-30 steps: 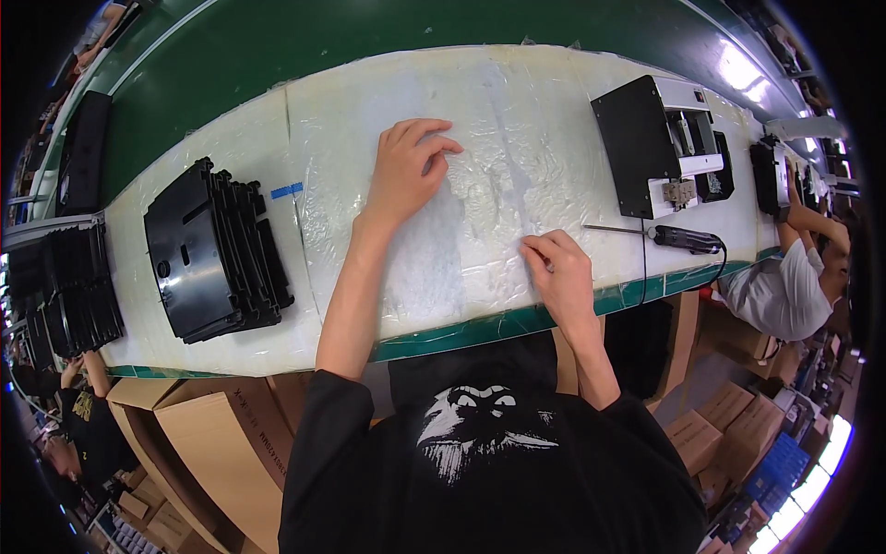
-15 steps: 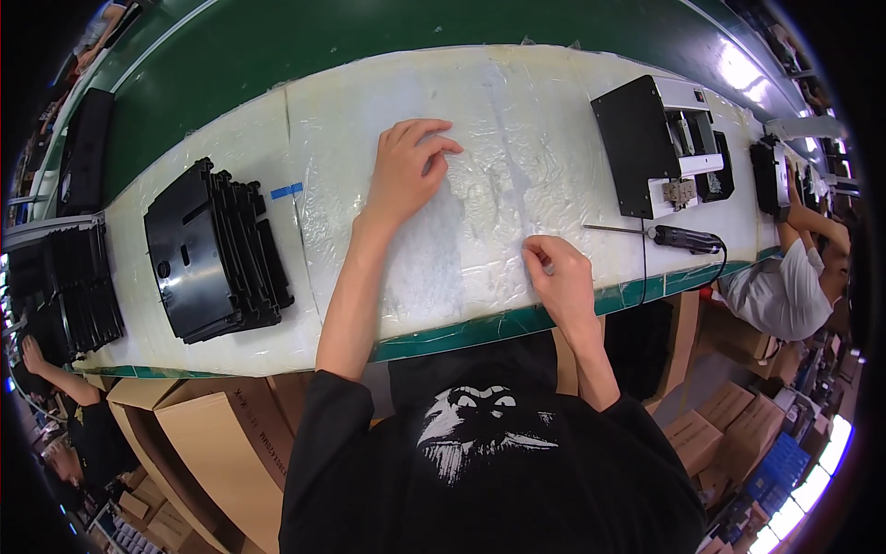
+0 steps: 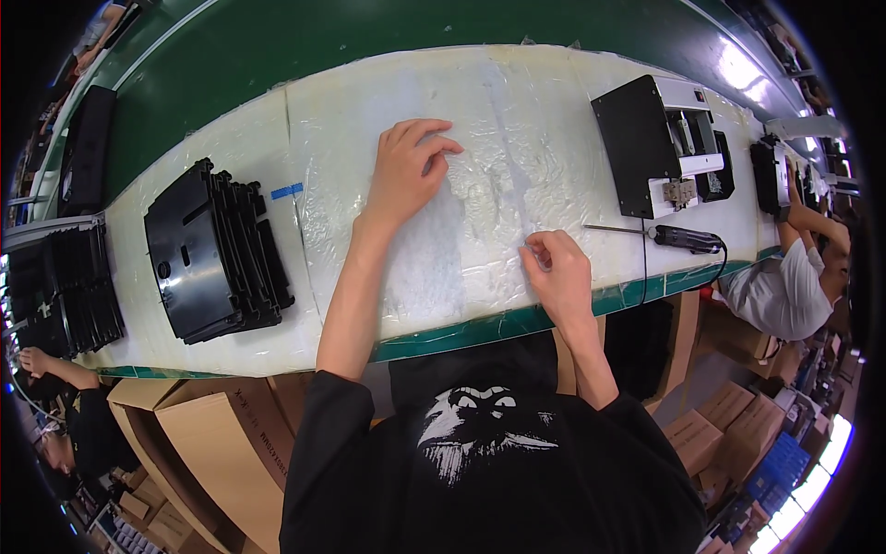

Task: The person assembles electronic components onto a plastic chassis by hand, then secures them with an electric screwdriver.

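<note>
1. Just left of the corded driver [image 3: 685,239], right hand [image 3: 563,277]: fingers curled, thumb and index tips together or nearly so. Can't tell if something small is pinched.
2. Further left of the driver and further from the body, left hand [image 3: 406,175]: fingers loosely bent, spaced apart, no object seen in it. Contact with the white mat [image 3: 489,277] can't be confirmed.
3. Driver itself: lies on the mat, shaft aimed left, tip near the right hand but apart from it. Cord [image 3: 724,260] off its right end. Neither hand touches it.
4. Just beyond the driver, black-and-silver unit [image 3: 628,143]: open on its right side, inner parts exposed.
5. Far left of the driver, stack of black plastic panels [image 3: 203,258]; blue tape strip [image 3: 287,191] on the mat just right of them.
6. Right of the driver, coworker [image 3: 784,295] in a light shirt.
7. Progress, judged from this view: unit looks unclosed, panels sit stacked well apart from it, driver unheld. No fitting or fastening visible at either hand; reads as between steps. How much is done inside the unit, how much is left: can't tell.
</note>
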The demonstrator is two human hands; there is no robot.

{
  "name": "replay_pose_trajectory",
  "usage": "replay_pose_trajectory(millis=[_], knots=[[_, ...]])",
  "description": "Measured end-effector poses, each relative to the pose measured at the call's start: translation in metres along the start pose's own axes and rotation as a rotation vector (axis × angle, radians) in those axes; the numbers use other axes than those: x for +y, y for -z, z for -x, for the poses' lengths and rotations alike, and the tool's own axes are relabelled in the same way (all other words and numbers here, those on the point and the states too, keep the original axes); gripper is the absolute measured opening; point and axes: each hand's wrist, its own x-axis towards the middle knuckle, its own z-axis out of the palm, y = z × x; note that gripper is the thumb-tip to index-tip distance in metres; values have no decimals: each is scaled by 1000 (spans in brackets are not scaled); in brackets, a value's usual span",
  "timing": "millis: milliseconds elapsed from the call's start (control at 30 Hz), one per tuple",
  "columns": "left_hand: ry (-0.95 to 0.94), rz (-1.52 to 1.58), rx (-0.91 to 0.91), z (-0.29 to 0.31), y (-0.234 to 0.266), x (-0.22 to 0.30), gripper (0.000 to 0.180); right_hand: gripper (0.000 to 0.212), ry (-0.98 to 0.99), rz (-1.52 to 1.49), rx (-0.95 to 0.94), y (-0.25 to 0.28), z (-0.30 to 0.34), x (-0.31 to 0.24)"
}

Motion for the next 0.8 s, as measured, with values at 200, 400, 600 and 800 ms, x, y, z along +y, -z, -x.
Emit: replay_pose_trajectory(millis=[200,400,600,800], knots=[[29,5,-41,0,2,2,23,13,-27,-25,-20,0,-2,-1],[-1,3,4,0,1,0,21,13,-18,0,14,0,1,-2],[21,6,-28,0,2,1,23,13,10,24,32,-2,1,0],[25,7,-37,0,3,2,24,12,40,27,49,-6,1,2]])
